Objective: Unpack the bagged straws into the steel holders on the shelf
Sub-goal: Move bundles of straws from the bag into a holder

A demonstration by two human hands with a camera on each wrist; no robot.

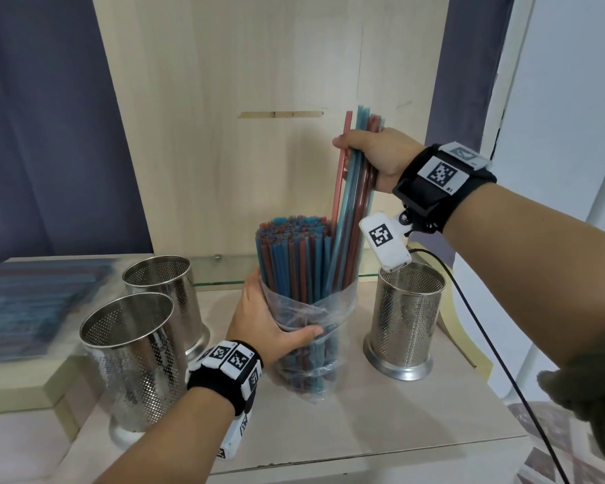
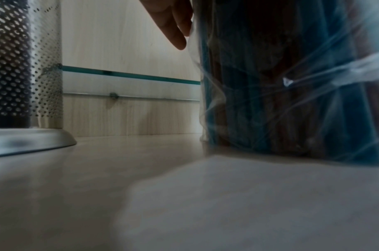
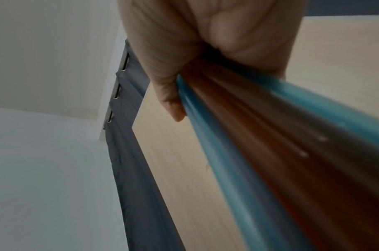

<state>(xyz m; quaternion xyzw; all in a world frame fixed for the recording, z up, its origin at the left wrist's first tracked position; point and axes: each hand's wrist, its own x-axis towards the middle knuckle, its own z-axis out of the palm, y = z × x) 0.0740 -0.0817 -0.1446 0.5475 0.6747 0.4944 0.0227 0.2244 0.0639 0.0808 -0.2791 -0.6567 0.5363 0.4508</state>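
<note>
A clear plastic bag [image 1: 311,319] of blue and red straws [image 1: 290,260] stands upright on the wooden shelf [image 1: 364,424]. My left hand [image 1: 262,323] grips the bag round its middle; the bag [image 2: 291,95] fills the right of the left wrist view, with my fingers [image 2: 173,25] against its edge. My right hand [image 1: 374,155] grips a handful of straws [image 1: 353,204], raised partly out of the bag; these straws [image 3: 270,144] run from my fist in the right wrist view. Three perforated steel holders stand empty: one at right [image 1: 406,316], two at left [image 1: 133,358] [image 1: 165,291].
A flat pack of straws [image 1: 32,302] lies on a raised ledge at the left. A glass strip [image 1: 224,270] runs along the shelf's back panel. A black cable [image 1: 486,330] trails from my right wrist past the right holder. The shelf's front edge is near.
</note>
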